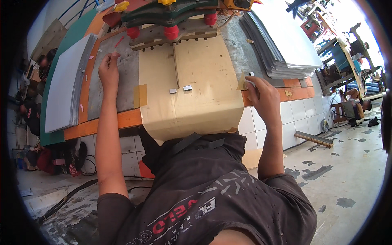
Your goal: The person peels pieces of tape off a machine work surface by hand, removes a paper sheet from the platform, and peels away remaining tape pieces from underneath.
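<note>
My left hand (109, 74) is raised over the grey metal plate on the left, fingers curled and thumb pressed to them. Whether anything small is in that pinch is hidden. At the right edge of the tan sheet (204, 65), thumb and fingers of my right hand (264, 98) close around a small pale piece (247, 84) whose kind is unclear. Two small white-topped blocks, a left block (173, 91) and a right block (187, 88), lie on the sheet between my hands. A thin dark strip (175, 61) runs down its middle.
Beyond the sheet stands a dark green machine head (171, 15) with red knobs. A stack of white sheets (67, 83) lies at left, a thicker sheet stack (281, 41) at right. Orange board edges (102, 125) border the worktop. The sheet hangs over the front edge against my lap.
</note>
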`<move>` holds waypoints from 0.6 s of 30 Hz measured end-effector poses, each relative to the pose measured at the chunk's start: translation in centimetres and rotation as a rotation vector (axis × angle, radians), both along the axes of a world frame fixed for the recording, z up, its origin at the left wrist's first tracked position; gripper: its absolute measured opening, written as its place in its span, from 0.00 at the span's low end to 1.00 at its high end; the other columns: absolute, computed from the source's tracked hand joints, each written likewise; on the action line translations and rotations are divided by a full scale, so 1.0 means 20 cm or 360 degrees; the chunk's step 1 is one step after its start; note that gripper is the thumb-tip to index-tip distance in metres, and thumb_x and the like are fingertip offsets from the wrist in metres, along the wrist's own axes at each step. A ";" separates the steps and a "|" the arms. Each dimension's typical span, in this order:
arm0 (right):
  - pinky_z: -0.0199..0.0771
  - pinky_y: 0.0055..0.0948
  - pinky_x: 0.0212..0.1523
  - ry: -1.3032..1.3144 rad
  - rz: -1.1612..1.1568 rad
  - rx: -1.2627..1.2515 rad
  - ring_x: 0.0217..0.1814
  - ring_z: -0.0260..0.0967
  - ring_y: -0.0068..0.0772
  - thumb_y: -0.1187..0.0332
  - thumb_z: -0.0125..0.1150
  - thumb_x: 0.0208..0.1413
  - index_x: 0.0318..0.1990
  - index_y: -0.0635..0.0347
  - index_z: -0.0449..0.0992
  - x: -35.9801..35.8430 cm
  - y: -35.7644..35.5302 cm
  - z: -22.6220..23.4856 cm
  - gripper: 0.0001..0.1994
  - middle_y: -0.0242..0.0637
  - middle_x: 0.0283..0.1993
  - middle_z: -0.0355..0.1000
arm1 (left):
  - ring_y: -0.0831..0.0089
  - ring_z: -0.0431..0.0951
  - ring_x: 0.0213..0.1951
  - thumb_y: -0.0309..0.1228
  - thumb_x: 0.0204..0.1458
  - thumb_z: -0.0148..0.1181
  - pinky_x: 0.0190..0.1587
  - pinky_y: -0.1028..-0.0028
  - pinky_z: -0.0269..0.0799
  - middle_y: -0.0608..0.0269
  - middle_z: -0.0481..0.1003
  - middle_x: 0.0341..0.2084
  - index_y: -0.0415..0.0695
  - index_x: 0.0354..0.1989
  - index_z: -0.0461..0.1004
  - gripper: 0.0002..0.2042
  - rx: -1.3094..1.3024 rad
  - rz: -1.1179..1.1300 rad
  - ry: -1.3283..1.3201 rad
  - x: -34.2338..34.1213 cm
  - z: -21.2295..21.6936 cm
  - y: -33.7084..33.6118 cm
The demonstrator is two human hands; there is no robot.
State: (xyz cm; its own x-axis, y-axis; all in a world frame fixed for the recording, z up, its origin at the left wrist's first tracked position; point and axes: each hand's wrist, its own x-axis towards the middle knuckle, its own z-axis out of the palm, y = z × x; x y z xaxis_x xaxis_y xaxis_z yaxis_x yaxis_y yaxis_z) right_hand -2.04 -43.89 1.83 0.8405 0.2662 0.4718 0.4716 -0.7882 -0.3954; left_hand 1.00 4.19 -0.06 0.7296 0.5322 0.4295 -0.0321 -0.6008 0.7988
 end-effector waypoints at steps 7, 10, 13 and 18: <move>0.74 0.40 0.36 0.0273 0.0167 -0.0071 0.34 0.77 0.44 0.67 0.65 0.58 0.42 0.58 0.81 -0.02 0.00 0.14 0.08 0.39 0.35 0.76 | 0.77 0.73 0.36 0.42 0.66 0.55 0.45 0.75 0.67 0.63 0.78 0.30 0.41 0.39 0.81 0.16 0.0012 0.0016 -0.0005 0.00 -0.01 0.00; 0.74 0.39 0.36 0.0157 0.0256 -0.0282 0.35 0.76 0.43 0.66 0.66 0.57 0.41 0.57 0.81 -0.03 -0.02 0.12 0.08 0.37 0.35 0.75 | 0.76 0.74 0.36 0.42 0.66 0.55 0.45 0.75 0.67 0.62 0.78 0.30 0.41 0.39 0.81 0.16 -0.0008 0.0024 0.0029 0.00 0.00 0.00; 0.75 0.40 0.36 0.0135 0.0260 -0.0336 0.36 0.76 0.43 0.66 0.66 0.57 0.40 0.56 0.81 -0.02 -0.03 0.09 0.07 0.36 0.35 0.74 | 0.75 0.74 0.37 0.42 0.66 0.55 0.45 0.75 0.67 0.62 0.78 0.30 0.41 0.39 0.81 0.16 -0.0033 0.0013 0.0050 0.01 -0.01 0.01; 0.74 0.40 0.35 0.0027 0.0322 -0.0343 0.34 0.75 0.42 0.67 0.65 0.57 0.36 0.57 0.79 0.02 -0.03 0.05 0.05 0.36 0.32 0.73 | 0.76 0.74 0.37 0.42 0.66 0.55 0.45 0.74 0.67 0.63 0.78 0.30 0.41 0.39 0.81 0.16 -0.0008 0.0004 0.0024 0.00 0.00 0.00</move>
